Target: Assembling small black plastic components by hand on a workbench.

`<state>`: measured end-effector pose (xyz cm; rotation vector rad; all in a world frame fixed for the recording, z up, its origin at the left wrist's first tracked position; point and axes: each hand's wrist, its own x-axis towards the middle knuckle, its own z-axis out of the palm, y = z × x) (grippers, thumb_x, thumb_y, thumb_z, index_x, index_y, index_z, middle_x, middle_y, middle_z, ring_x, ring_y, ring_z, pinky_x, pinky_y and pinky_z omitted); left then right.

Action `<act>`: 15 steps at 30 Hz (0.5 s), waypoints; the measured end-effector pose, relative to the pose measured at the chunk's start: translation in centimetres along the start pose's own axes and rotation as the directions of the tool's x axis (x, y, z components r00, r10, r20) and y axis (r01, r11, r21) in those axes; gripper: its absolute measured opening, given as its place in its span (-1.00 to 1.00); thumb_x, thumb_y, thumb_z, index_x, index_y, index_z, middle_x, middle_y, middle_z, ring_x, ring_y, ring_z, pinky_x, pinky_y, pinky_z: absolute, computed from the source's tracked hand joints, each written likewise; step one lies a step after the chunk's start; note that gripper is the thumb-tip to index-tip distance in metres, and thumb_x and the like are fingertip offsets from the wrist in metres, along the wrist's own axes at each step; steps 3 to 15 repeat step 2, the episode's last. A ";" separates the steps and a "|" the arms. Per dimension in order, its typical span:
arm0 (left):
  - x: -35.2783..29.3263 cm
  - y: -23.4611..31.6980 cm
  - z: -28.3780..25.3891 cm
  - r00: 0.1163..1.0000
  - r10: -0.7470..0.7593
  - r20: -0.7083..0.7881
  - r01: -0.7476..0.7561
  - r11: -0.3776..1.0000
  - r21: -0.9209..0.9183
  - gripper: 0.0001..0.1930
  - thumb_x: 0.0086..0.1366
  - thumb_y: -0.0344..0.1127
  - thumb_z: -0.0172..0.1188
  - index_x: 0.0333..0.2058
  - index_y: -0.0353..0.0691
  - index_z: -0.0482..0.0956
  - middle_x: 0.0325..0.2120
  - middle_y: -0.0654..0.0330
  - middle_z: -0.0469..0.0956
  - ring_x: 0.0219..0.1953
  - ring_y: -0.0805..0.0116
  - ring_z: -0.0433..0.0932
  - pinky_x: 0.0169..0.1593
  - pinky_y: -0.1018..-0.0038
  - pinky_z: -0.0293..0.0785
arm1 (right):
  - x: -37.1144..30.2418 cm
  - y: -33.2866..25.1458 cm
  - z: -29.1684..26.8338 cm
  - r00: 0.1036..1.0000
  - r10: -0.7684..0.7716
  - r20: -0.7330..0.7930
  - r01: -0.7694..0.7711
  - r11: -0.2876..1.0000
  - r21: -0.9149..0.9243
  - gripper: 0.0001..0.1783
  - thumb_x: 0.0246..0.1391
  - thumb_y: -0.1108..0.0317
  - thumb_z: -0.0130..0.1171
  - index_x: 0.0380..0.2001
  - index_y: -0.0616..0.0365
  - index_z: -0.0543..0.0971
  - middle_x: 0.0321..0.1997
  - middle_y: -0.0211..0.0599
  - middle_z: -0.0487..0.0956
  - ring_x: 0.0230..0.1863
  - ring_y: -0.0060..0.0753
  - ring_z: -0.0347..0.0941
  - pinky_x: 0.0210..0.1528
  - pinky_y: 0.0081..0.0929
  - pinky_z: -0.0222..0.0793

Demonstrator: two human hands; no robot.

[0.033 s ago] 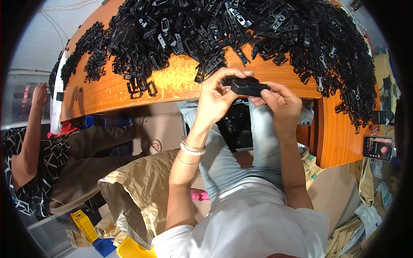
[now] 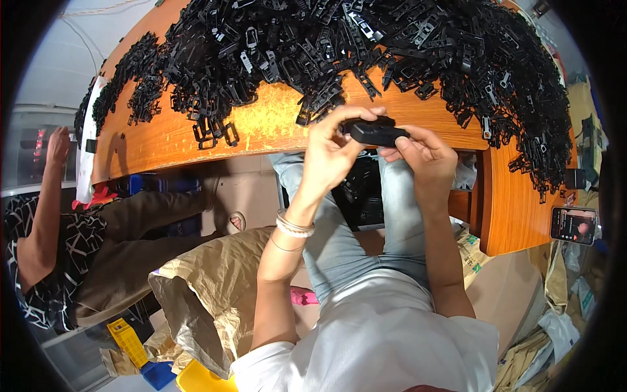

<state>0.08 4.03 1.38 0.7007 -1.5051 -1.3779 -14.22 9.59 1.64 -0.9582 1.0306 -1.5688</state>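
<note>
Between my hands, just off the table's near edge, is a black plastic part [image 2: 377, 135], elongated and dark, its details hard to make out. My left hand [image 2: 332, 145] pinches its left end from above and below, with white bracelets on the wrist. At its right end, the thumb and fingers of my right hand [image 2: 423, 151] are closed on it. Beyond my hands, a big heap of small black plastic clips and frames [image 2: 313, 49] covers much of the wooden table [image 2: 274, 111]. A few black frames [image 2: 212, 134] lie near the table's front edge.
At the left sits another person, whose raised hand [image 2: 59, 145] is by the table's end. A brown paper bag [image 2: 215, 274] stands beside my left arm. A phone [image 2: 573, 225] is at the right edge. Below the table, a dark container [image 2: 362, 189] shows between my legs.
My left hand has shifted slightly to the right, and the black part's left end is turned a little. My right hand stays nearly in place.
</note>
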 end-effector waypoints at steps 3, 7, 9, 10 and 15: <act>-0.3 -0.2 0.4 0.993 0.112 -0.036 -0.109 0.990 0.089 -0.64 0.04 -0.71 -0.04 -0.16 -0.27 0.41 -0.16 0.05 0.46 -0.10 0.29 0.44 -0.08 0.43 0.42 | -0.3 0.2 0.2 0.998 -0.022 -0.052 0.019 0.997 -0.074 -0.73 -0.02 0.58 -0.03 -0.20 0.50 0.37 -0.40 0.00 0.51 -0.45 -0.27 0.51 -0.37 -0.56 0.46; -0.3 -0.2 0.4 0.993 0.112 -0.036 -0.109 0.990 0.089 -0.64 0.04 -0.71 -0.04 -0.16 -0.27 0.41 -0.16 0.05 0.46 -0.10 0.29 0.44 -0.08 0.43 0.42 | -0.3 0.2 0.2 0.998 -0.022 -0.052 0.019 0.997 -0.074 -0.73 -0.02 0.58 -0.03 -0.20 0.50 0.37 -0.40 0.00 0.51 -0.45 -0.27 0.51 -0.37 -0.56 0.46; -0.3 -0.2 0.4 0.993 0.112 -0.036 -0.109 0.990 0.089 -0.64 0.04 -0.71 -0.04 -0.16 -0.27 0.41 -0.16 0.05 0.46 -0.10 0.29 0.44 -0.08 0.43 0.42 | -0.3 0.2 0.2 0.998 -0.022 -0.052 0.019 0.997 -0.074 -0.73 -0.02 0.58 -0.03 -0.20 0.50 0.37 -0.40 0.00 0.51 -0.45 -0.27 0.51 -0.37 -0.56 0.46; -0.3 -0.2 0.4 0.993 0.112 -0.036 -0.109 0.990 0.089 -0.64 0.04 -0.71 -0.04 -0.16 -0.27 0.41 -0.16 0.05 0.46 -0.10 0.29 0.44 -0.08 0.43 0.42 | -0.3 0.2 0.2 0.998 -0.022 -0.052 0.019 0.997 -0.074 -0.73 -0.02 0.58 -0.03 -0.20 0.50 0.37 -0.40 0.00 0.51 -0.45 -0.27 0.51 -0.37 -0.56 0.46; -0.3 -0.2 0.4 0.993 0.112 -0.036 -0.109 0.990 0.089 -0.64 0.04 -0.71 -0.04 -0.16 -0.27 0.41 -0.16 0.05 0.46 -0.10 0.29 0.44 -0.08 0.43 0.42 | -0.3 0.2 0.2 0.998 -0.022 -0.052 0.019 0.997 -0.074 -0.73 -0.02 0.58 -0.03 -0.20 0.50 0.37 -0.40 0.00 0.51 -0.45 -0.27 0.51 -0.37 -0.56 0.46</act>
